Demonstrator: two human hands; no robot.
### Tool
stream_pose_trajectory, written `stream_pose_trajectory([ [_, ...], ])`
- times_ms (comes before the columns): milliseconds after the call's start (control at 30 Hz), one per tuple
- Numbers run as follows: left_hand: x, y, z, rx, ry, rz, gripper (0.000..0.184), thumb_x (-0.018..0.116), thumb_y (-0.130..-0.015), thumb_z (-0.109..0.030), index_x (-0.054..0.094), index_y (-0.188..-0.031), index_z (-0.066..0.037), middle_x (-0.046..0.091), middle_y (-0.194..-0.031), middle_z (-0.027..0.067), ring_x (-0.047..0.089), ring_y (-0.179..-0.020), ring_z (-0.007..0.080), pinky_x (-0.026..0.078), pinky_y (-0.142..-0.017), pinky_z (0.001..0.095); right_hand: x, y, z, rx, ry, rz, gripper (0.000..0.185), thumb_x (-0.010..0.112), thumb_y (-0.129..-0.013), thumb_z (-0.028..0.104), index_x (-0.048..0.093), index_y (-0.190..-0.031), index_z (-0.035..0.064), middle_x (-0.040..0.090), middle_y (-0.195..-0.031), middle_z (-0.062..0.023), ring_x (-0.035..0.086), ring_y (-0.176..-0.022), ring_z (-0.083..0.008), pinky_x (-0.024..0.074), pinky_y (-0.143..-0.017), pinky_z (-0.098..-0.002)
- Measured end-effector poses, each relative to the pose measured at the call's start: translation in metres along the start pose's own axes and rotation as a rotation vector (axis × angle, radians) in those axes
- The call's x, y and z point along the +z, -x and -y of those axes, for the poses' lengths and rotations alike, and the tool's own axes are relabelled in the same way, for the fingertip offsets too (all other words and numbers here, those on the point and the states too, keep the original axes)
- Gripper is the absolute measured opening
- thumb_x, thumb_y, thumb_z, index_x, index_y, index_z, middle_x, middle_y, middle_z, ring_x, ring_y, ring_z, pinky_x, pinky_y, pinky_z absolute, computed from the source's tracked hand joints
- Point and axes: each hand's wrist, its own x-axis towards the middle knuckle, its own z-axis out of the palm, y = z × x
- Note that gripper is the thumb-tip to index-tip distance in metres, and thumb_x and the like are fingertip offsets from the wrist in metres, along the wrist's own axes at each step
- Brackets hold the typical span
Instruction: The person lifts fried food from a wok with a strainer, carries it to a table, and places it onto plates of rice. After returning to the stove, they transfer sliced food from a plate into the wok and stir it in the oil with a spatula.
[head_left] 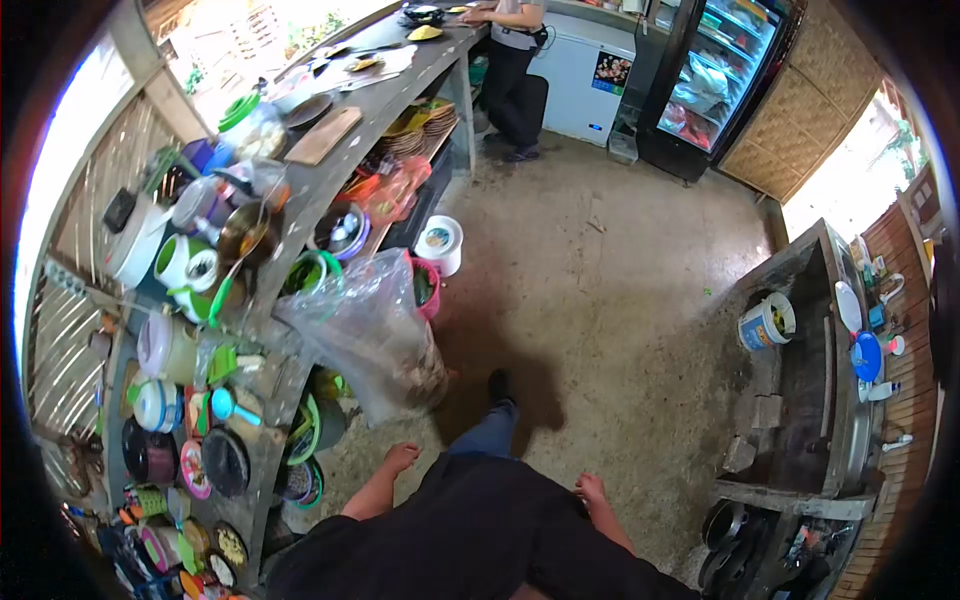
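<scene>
Where the cluttered worktop [340,155] runs along your left, a large clear plastic bag [370,320] bulges out beside its edge, low end towards the floor [620,330]. Its film looks thin, soft and slippery, apt to tear if pinched at one spot; a brownish mass shows at the bottom, too blurred to name, so you cannot tell its weight. A gathered fistful of the upper film, with a palm under the base, should suit it best. Just below the bag, your left hand [402,458] has a loose, fairly wide grip, apparently holding nothing. Farther right, your right hand [590,489] hangs well apart from the bag, fingers curled; you cannot tell how narrow that grip is, though nothing shows in it.
</scene>
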Motion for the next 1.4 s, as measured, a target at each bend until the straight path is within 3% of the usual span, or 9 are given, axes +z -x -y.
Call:
stream_pose_trajectory([
  [333, -0.035, -0.177, -0.195, 0.299, 0.088, -0.026, 0.034, 0.065, -0.080, -0.027, 0.067, -0.107, -0.007, 0.068, -0.081, 0.0110, 0.064, -0.072, 0.0195, 0.051, -0.068, 0.0327, -0.011, -0.107, 0.216, -0.189, 0.045, 0.018, 0.034, 0.057, -0.080, 0.012, 0.064, -0.112, 0.0027, 0.064, -0.084, -0.0095, 0.062, -0.069, -0.0218, 0.0473, -0.058, -0.0340],
  [400, -0.060, -0.175, -0.282, 0.316, 0.099, -0.066, 0.034, 0.066, -0.080, -0.028, 0.067, -0.108, -0.008, 0.069, -0.086, 0.0122, 0.066, -0.078, 0.0215, 0.052, -0.073, 0.0338, 0.004, -0.077, 0.306, -0.165, -0.086, -0.134, 0.015, 0.055, -0.080, 0.012, 0.067, -0.086, 0.0038, 0.058, -0.069, -0.0035, 0.053, -0.058, -0.0141, 0.0426, -0.054, -0.0285],
  [500, -0.074, -0.237, -0.332, 0.413, 0.099, -0.146, 0.034, 0.067, -0.081, -0.028, 0.067, -0.108, -0.008, 0.069, -0.090, 0.0117, 0.066, -0.080, 0.0216, 0.052, -0.074, 0.0342, 0.005, -0.179, 0.342, -0.238, 0.105, 0.019, 0.029, 0.051, -0.083, 0.014, 0.066, -0.106, 0.0055, 0.062, -0.078, -0.0077, 0.059, -0.058, -0.0181, 0.0447, -0.049, -0.0308],
  [633, -0.078, -0.279, -0.376, 0.344, 0.127, -0.284, 0.032, 0.066, -0.082, -0.029, 0.067, -0.106, -0.008, 0.069, -0.092, 0.0103, 0.066, -0.082, 0.0216, 0.052, -0.074, 0.0345, 0.013, -0.257, 0.432, -0.233, 0.304, 0.207, 0.020, 0.051, -0.085, 0.017, 0.066, -0.093, 0.0060, 0.059, -0.069, -0.0093, 0.060, -0.057, -0.0182, 0.0431, -0.044, -0.0315],
  [733, -0.074, -0.287, -0.402, 0.164, 0.328, -0.225, 0.029, 0.063, -0.084, -0.030, 0.068, -0.102, -0.008, 0.069, -0.092, 0.0135, 0.067, -0.085, 0.0248, 0.052, -0.074, 0.0376, 0.017, -0.379, 0.515, 0.152, 0.418, 0.268, 0.016, 0.050, -0.087, 0.017, 0.061, -0.082, 0.0068, 0.055, -0.063, -0.0082, 0.056, -0.051, -0.0179, 0.0415, -0.041, -0.0323],
  [767, -0.072, -0.326, -0.374, 0.409, -0.122, -0.218, 0.034, 0.063, -0.082, -0.034, 0.069, -0.100, -0.006, 0.069, -0.094, 0.0148, 0.067, -0.085, 0.0277, 0.051, -0.076, 0.0397, 0.017, -0.438, 0.544, 0.435, 0.435, 0.302, 0.017, 0.050, -0.087, 0.017, 0.059, -0.078, 0.0070, 0.054, -0.061, -0.0078, 0.055, -0.049, -0.0178, 0.0409, -0.040, -0.0326],
  [800, -0.064, -0.314, -0.387, 0.146, 0.173, -0.270, 0.038, 0.063, -0.081, -0.036, 0.070, -0.101, -0.006, 0.070, -0.096, 0.0144, 0.066, -0.088, 0.0302, 0.051, -0.080, 0.0398, 0.020, -0.511, 0.574, 0.729, 0.478, 0.339, 0.019, 0.049, -0.088, 0.017, 0.058, -0.074, 0.0072, 0.053, -0.059, -0.0075, 0.054, -0.048, -0.0176, 0.0404, -0.039, -0.0328],
  [967, -0.047, -0.326, -0.425, -0.066, 0.371, -0.221, 0.041, 0.065, -0.079, -0.035, 0.069, -0.106, -0.004, 0.069, -0.102, 0.0149, 0.066, -0.091, 0.0279, 0.051, -0.084, 0.0370, 0.038, -0.398, 0.754, -0.150, 0.380, 0.177, 0.021, 0.047, -0.091, 0.015, 0.057, -0.073, 0.0084, 0.053, -0.059, -0.0044, 0.053, -0.047, -0.0164, 0.0408, -0.038, -0.0288],
  [1400, -0.195, -0.363, -0.648, 0.092, 0.443, -0.643, 0.032, 0.061, -0.083, -0.023, 0.067, -0.110, -0.007, 0.069, -0.089, 0.0165, 0.068, -0.079, 0.0261, 0.052, -0.072, 0.0354, 0.305, -0.410, 1.121, -0.599, 0.643, 0.371, 0.042, 0.052, -0.086, 0.010, 0.054, -0.128, 0.0056, 0.066, -0.089, -0.0111, 0.059, -0.058, -0.0144, 0.0455, -0.047, -0.0273],
])
